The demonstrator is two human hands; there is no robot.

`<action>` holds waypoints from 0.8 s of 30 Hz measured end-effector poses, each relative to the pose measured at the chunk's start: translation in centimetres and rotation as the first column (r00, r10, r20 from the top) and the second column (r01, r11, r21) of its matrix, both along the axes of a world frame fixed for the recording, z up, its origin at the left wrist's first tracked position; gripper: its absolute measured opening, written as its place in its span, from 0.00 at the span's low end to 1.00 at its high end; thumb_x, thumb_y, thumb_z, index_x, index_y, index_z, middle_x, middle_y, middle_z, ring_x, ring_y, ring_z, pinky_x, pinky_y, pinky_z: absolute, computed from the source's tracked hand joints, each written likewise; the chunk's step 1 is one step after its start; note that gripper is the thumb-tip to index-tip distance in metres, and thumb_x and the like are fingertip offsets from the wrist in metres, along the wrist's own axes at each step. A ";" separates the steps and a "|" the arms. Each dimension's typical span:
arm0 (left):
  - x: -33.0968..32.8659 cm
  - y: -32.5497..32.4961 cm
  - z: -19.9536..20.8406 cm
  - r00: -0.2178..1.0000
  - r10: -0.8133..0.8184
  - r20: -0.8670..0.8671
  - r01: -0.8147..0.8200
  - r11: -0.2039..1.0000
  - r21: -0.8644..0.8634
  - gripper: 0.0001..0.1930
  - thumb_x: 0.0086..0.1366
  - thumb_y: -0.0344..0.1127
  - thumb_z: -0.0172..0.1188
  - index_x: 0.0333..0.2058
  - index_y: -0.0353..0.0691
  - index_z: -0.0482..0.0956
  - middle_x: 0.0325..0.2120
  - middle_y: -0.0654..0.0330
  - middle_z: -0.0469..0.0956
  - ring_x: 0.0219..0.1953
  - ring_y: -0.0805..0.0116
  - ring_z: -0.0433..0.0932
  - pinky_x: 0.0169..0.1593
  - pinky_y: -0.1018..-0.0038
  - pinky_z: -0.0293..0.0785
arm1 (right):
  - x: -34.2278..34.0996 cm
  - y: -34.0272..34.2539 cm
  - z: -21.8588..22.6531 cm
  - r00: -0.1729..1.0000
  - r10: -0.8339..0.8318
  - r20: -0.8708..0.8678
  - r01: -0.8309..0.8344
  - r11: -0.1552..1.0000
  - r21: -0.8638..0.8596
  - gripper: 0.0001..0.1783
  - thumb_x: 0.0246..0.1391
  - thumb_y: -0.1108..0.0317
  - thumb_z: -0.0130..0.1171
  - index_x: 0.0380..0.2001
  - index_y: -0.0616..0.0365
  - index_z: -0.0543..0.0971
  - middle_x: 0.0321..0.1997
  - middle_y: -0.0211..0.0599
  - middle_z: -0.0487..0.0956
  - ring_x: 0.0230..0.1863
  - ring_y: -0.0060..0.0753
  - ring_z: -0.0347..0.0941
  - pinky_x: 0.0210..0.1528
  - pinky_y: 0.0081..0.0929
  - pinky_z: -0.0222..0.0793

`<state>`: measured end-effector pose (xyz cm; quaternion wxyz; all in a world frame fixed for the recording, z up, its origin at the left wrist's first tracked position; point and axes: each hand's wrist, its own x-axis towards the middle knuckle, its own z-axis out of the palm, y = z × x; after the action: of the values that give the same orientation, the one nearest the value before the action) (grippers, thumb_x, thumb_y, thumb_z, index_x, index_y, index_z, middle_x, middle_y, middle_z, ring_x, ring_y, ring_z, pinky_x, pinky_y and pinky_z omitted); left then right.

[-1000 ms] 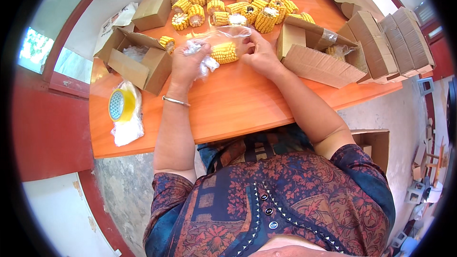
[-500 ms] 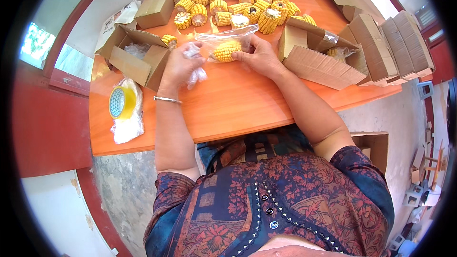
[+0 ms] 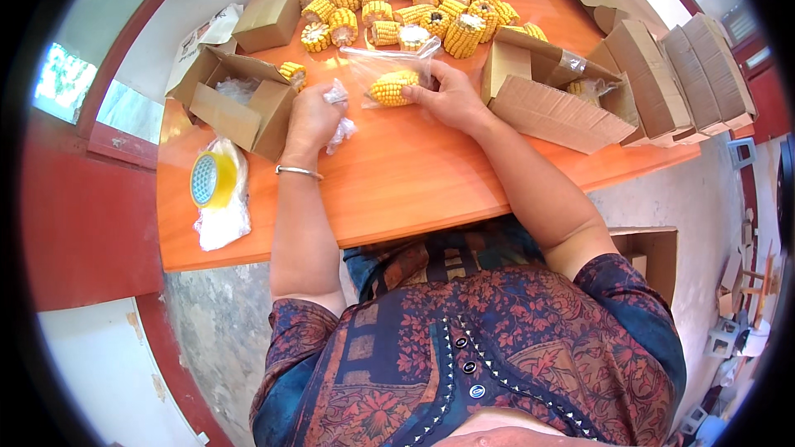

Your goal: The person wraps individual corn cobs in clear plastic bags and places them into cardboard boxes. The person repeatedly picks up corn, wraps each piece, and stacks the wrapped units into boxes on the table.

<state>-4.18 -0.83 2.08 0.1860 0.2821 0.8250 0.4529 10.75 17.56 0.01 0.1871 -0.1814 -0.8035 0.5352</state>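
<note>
A short piece of yellow corn cob (image 3: 392, 88) lies inside a clear plastic bag (image 3: 362, 66) over the orange table. My right hand (image 3: 454, 98) pinches the bag and the corn's right end between thumb and fingers. Left of the bag, my left hand (image 3: 313, 120) is closed round crumpled clear plastic (image 3: 340, 134), which sticks out on the side facing the corn. Another corn piece (image 3: 293, 74) rests just beyond my left hand, next to an open cardboard box (image 3: 242, 108).
Several cut corn pieces (image 3: 377, 12) are heaped at the table's far side. On the right, an open cardboard box (image 3: 563, 112) holds bagged corn, with several boxes (image 3: 650, 74) beyond it. A yellow tape roll (image 3: 213, 178) lies on white plastic (image 3: 224, 224) at the left.
My left hand has drawn back left, away from the bag, with the crumpled plastic still in it. My right hand keeps hold of the bagged corn, nearly unmoved.
</note>
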 end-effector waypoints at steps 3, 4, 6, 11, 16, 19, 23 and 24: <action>0.3 -0.1 0.5 0.979 -0.060 0.196 0.023 0.982 0.186 0.05 0.55 0.27 0.60 0.30 0.32 0.79 0.21 0.58 0.78 0.17 0.71 0.76 0.21 0.72 0.70 | 0.1 -0.2 0.2 1.000 0.010 -0.020 -0.010 1.000 -0.011 0.18 0.48 0.61 0.67 0.38 0.62 0.77 0.25 0.28 0.70 0.28 0.21 0.64 0.31 0.23 0.64; 0.7 -0.1 0.9 0.946 -0.104 0.307 0.021 0.965 0.260 0.05 0.54 0.27 0.61 0.30 0.33 0.79 0.21 0.59 0.78 0.18 0.72 0.76 0.21 0.72 0.70 | 0.0 -0.3 0.1 0.999 0.013 -0.040 -0.013 1.000 -0.012 0.18 0.48 0.61 0.66 0.38 0.62 0.77 0.25 0.28 0.71 0.28 0.21 0.64 0.31 0.24 0.64; 0.6 0.6 0.0 0.962 -0.116 0.246 0.076 0.984 0.164 0.06 0.53 0.27 0.62 0.31 0.34 0.79 0.22 0.59 0.79 0.19 0.73 0.77 0.22 0.73 0.71 | -0.1 -0.3 -0.1 0.997 0.019 -0.081 -0.020 1.000 -0.013 0.18 0.49 0.61 0.66 0.38 0.62 0.77 0.25 0.29 0.71 0.28 0.22 0.64 0.31 0.24 0.64; 1.7 1.2 0.4 0.993 -0.058 0.106 0.060 0.998 -0.015 0.05 0.55 0.28 0.60 0.31 0.33 0.79 0.21 0.59 0.79 0.21 0.72 0.77 0.24 0.73 0.71 | -0.1 -0.2 -0.1 0.998 0.026 -0.049 -0.027 1.000 -0.006 0.17 0.49 0.61 0.66 0.35 0.63 0.76 0.25 0.30 0.72 0.28 0.22 0.65 0.30 0.25 0.64; 0.9 0.1 0.7 0.983 -0.141 0.121 0.153 0.983 -0.099 0.06 0.57 0.28 0.60 0.32 0.33 0.79 0.21 0.59 0.79 0.21 0.72 0.78 0.23 0.73 0.71 | -0.1 -0.3 0.1 0.998 0.036 -0.055 -0.032 0.997 0.072 0.17 0.49 0.60 0.65 0.32 0.63 0.75 0.24 0.30 0.71 0.26 0.22 0.65 0.29 0.26 0.63; 0.6 -0.5 1.4 0.961 -0.126 0.247 0.113 0.991 0.069 0.07 0.57 0.30 0.62 0.32 0.33 0.79 0.20 0.61 0.78 0.20 0.73 0.77 0.22 0.75 0.70 | -0.1 -0.3 -0.1 0.995 0.049 -0.082 -0.045 0.998 0.050 0.17 0.49 0.60 0.65 0.32 0.63 0.76 0.23 0.30 0.71 0.26 0.22 0.65 0.28 0.25 0.63; 1.4 0.8 0.8 0.911 -0.197 0.363 0.034 0.912 0.409 0.09 0.57 0.32 0.65 0.33 0.33 0.78 0.20 0.63 0.77 0.18 0.75 0.75 0.20 0.78 0.68 | -0.4 -0.3 -0.6 0.992 0.059 -0.114 -0.059 0.998 0.010 0.17 0.49 0.60 0.65 0.33 0.63 0.77 0.24 0.30 0.72 0.27 0.22 0.66 0.29 0.25 0.64; 1.4 1.2 0.2 0.913 -0.199 0.356 0.017 0.891 0.454 0.09 0.57 0.31 0.65 0.34 0.33 0.78 0.21 0.63 0.77 0.19 0.76 0.75 0.21 0.78 0.69 | -0.4 -0.5 -0.4 0.992 0.061 -0.112 -0.061 0.998 -0.001 0.17 0.49 0.60 0.65 0.34 0.63 0.77 0.24 0.30 0.72 0.28 0.22 0.66 0.30 0.24 0.64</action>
<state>-2.76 0.34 2.32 0.3044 0.2663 0.6291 0.6639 10.35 17.10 -0.40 0.2148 -0.1270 -0.7958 0.5517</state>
